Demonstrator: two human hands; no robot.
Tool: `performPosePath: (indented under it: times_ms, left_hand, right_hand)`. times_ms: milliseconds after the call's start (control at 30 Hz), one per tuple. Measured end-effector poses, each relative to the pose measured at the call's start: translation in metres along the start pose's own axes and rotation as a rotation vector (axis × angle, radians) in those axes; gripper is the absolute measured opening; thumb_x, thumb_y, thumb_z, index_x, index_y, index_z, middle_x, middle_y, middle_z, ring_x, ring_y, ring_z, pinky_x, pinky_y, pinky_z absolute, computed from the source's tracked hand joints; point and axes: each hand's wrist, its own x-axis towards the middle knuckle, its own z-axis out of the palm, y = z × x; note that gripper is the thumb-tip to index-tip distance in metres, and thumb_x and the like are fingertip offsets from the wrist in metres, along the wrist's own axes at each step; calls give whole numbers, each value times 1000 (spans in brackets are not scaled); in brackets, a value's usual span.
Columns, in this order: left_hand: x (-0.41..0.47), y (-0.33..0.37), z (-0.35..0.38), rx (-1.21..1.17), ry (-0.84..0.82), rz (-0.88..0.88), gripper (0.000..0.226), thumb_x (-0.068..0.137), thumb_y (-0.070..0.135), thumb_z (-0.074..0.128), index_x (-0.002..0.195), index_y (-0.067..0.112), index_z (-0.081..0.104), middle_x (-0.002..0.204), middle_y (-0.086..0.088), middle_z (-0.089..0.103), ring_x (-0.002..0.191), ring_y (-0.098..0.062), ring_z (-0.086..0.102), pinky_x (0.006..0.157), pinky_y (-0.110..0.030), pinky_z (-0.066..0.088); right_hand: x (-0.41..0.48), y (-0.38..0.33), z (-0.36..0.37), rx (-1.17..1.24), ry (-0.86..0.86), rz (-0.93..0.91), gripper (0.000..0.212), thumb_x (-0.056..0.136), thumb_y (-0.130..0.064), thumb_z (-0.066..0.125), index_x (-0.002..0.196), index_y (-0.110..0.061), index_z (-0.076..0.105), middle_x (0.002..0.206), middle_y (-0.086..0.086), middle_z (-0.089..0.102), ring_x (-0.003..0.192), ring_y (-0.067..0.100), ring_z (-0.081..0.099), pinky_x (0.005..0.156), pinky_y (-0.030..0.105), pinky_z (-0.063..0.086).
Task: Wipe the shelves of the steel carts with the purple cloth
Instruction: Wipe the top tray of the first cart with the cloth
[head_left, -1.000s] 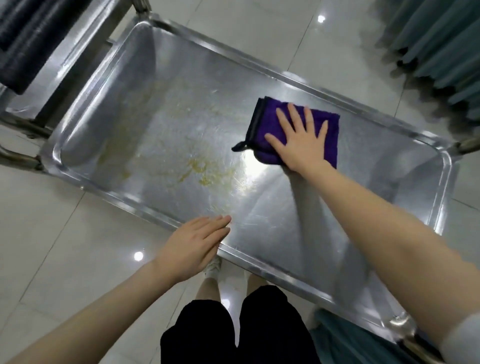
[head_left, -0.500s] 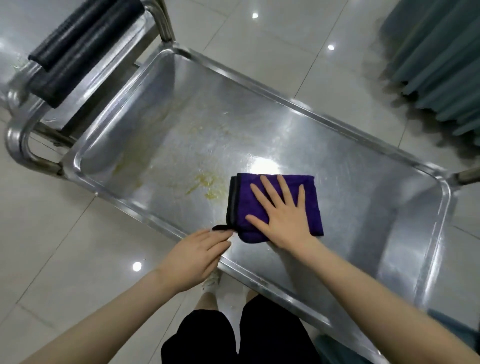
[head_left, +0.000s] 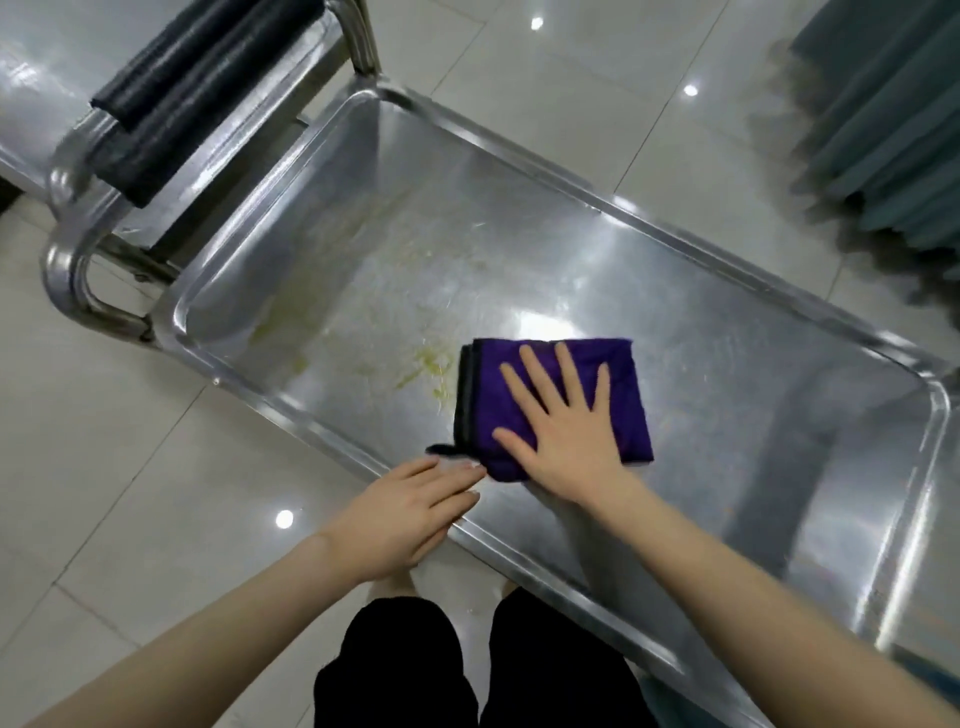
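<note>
The steel cart's top shelf is a long shiny tray with a raised rim, lying diagonally across the view. A folded purple cloth with a dark edge lies flat on it near the front rim. My right hand presses on the cloth with straight, spread fingers. My left hand rests with straight fingers on the front rim, its fingertips beside the cloth's dark corner. Yellowish smears streak the shelf just left of the cloth and further left.
The cart's steel handle with black foam grips stands at the upper left. A teal curtain hangs at the upper right. Glossy pale floor tiles surround the cart. My dark-clad legs stand against the front rim.
My right hand has pulled the cloth from the far side of the shelf to the near rim, then held about still. My left hand has stayed on the rim.
</note>
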Motion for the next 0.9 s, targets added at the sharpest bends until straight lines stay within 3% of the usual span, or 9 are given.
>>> performPosePath:
  times_ms: [100, 200, 333, 467, 567, 767, 900]
  left_hand:
    - [-10, -11, -3, -47, 29, 87, 23, 91, 20, 55, 109, 13, 68, 109, -3, 66, 99, -21, 63, 98, -32, 46]
    - [-30, -35, -12, -48, 78, 87, 26, 90, 19, 52, 107, 10, 70, 114, -7, 66, 101, -24, 64, 92, -32, 49]
    - [-54, -86, -29, -27, 111, -65, 36, 96, 26, 42, 111, 10, 70, 125, -7, 64, 112, -25, 62, 92, -36, 50]
    - [-69, -130, -39, 44, 29, -40, 38, 93, 37, 47, 116, 14, 68, 129, -8, 60, 115, -27, 60, 92, -35, 48]
    - [-76, -157, -40, 67, 22, -4, 40, 89, 42, 49, 113, 16, 68, 119, -9, 63, 105, -28, 62, 89, -34, 42]
    - [-82, -163, -28, 13, 175, 107, 25, 94, 26, 52, 99, 11, 72, 102, -4, 67, 84, -25, 64, 75, -31, 44]
    - [-83, -169, -28, 39, 191, 158, 20, 91, 20, 58, 103, 11, 71, 106, -3, 67, 83, -23, 63, 72, -31, 50]
  right_hand:
    - [-40, -24, 15, -47, -27, -84, 73, 92, -70, 23, 154, -32, 14, 163, -3, 7, 149, 32, 2, 110, 70, 4]
    - [-22, -21, 7, -72, -47, -48, 73, 91, -73, 19, 153, -38, 10, 162, -6, 6, 149, 29, 2, 112, 67, 2]
    - [57, -12, -15, 14, -46, 279, 73, 88, -76, 15, 151, -43, 3, 162, -12, -1, 149, 24, -6, 113, 66, -1]
    - [123, -16, -29, 143, -29, 554, 75, 87, -76, 11, 152, -40, -2, 162, -12, -7, 148, 27, -12, 110, 70, -5]
    - [103, -35, -21, 85, -26, 481, 74, 90, -72, 14, 153, -37, -3, 162, -10, -8, 148, 28, -13, 111, 70, 0]
    - [1, -148, 20, -4, -29, 247, 73, 92, -68, 24, 154, -32, 12, 163, -3, 2, 149, 32, 0, 109, 71, 12]
    - [25, -144, 15, -24, -19, 243, 70, 92, -69, 27, 153, -37, 14, 162, -7, 4, 149, 28, 0, 110, 69, 11]
